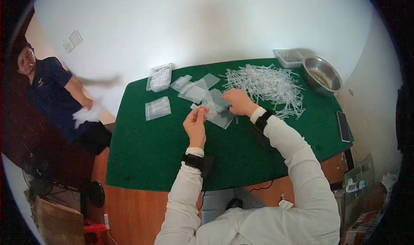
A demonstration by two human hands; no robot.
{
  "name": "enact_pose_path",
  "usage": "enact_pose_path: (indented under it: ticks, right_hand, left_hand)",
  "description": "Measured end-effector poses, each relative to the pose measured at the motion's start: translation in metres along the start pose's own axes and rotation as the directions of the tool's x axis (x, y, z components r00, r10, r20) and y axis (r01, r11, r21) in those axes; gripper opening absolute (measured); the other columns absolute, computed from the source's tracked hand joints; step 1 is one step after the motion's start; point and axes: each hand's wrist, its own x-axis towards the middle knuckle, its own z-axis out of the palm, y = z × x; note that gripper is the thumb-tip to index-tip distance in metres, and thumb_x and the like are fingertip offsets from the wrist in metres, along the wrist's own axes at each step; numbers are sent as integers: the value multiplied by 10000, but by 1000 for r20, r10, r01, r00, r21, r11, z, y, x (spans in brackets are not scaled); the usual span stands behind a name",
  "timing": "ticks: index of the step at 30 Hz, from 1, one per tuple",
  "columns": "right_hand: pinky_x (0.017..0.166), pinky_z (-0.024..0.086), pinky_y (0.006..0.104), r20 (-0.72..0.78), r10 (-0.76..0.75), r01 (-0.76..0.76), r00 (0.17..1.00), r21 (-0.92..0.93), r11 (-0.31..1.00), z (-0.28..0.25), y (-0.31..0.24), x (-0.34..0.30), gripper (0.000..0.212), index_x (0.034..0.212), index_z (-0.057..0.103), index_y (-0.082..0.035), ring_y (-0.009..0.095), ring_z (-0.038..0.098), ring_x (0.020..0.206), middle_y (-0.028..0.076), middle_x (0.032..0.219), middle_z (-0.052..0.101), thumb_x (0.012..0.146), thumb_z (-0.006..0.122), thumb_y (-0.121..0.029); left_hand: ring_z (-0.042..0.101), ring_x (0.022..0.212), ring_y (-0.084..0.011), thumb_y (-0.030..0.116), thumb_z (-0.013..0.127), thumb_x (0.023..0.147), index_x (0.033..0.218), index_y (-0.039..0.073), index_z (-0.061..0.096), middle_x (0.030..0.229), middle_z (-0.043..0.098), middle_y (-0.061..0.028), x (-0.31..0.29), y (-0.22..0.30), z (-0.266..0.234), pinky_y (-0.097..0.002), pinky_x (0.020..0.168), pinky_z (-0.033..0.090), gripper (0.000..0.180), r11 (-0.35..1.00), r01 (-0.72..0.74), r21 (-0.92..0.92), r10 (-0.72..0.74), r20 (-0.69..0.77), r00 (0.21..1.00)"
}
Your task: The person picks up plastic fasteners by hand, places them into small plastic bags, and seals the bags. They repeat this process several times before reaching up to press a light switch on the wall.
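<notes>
Over the green tabletop (146, 158), my left hand (196, 126) pinches the left edge of a clear plastic bag (220, 119). My right hand (240, 102) is closed at the bag's right side, its fingertips partly hidden. More flat clear bags (194, 93) lie overlapping just beyond my hands. A large loose pile of thin whitish plastic sticks with looped ends (267, 85) spreads behind and right of my right hand. Left of my left hand lies a filled clear bag (158, 108) with similar sticks lined up inside.
A clear tray (159, 77) with white contents sits at the far left. Another clear tray (288, 58) and a metal bowl (322, 75) stand at the back right. A phone (343, 126) lies by the right edge. A person (56, 94) holding something white stands beyond the table's left side.
</notes>
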Motion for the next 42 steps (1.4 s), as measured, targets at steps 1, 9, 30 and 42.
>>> enact_pose_path:
  ticks: [1,9,30,42]
  right_hand:
    - [646,438,393,-1,-5,5,1000,2,1000,4,-1,2,103,732,583,-63,281,548,739,85,785,570,631,571,-56]
    - [620,440,416,268,92,-48,959,-166,985,18,-1,2,43,692,577,-101,297,558,694,73,714,572,668,546,-118]
    - [551,451,417,141,551,-538,822,-123,834,-48,-66,-73,141,847,513,-56,318,568,605,142,644,565,713,524,-100]
    - [441,388,331,220,555,-595,802,367,715,-25,-76,-69,239,917,551,-35,259,501,437,95,488,507,692,573,-112]
  left_hand:
    - [600,793,-134,118,569,836,942,-4,585,868,630,-75,-1,0,0,-224,661,456,163,1000,18,-11,-19,-20,1000]
    - [610,803,-154,103,575,830,964,-5,573,878,629,-79,-5,-4,2,-230,659,462,171,1000,-3,-24,4,44,999]
    - [608,830,-172,103,563,837,987,-14,566,875,627,-88,-18,-5,15,-257,687,474,189,996,82,47,-90,215,972]
    - [600,835,-165,102,543,850,956,-12,564,907,613,-92,-36,-7,28,-251,692,471,157,945,287,-157,-239,264,934]
